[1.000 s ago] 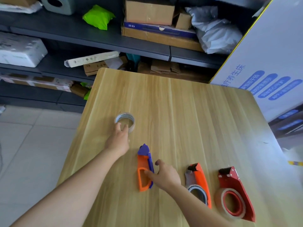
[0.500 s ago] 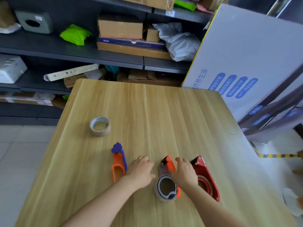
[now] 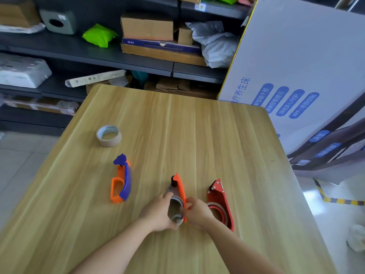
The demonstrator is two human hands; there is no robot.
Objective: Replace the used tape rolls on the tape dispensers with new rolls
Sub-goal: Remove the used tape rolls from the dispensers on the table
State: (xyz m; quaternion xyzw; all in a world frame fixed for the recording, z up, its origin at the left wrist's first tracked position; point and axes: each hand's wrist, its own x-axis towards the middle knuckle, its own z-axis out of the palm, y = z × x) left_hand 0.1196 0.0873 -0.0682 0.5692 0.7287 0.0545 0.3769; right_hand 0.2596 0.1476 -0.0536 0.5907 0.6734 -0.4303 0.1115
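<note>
Head view is showing both hands working on the orange dispenser (image 3: 179,187) near the front of the table (image 3: 207,135): the left hand (image 3: 158,213) is curling round its thin roll (image 3: 178,199) while the right hand (image 3: 197,211) is pinching the orange frame. To my eye, the right should be bracing the frame flat while the left is easing the roll straight off its hub, away from the cutter end. Just beside, the red dispenser (image 3: 218,192) is carrying a red-cored roll (image 3: 214,204). The orange-and-blue dispenser (image 3: 120,182) is carrying none, and the loose roll (image 3: 109,135) is lying well apart.
</note>
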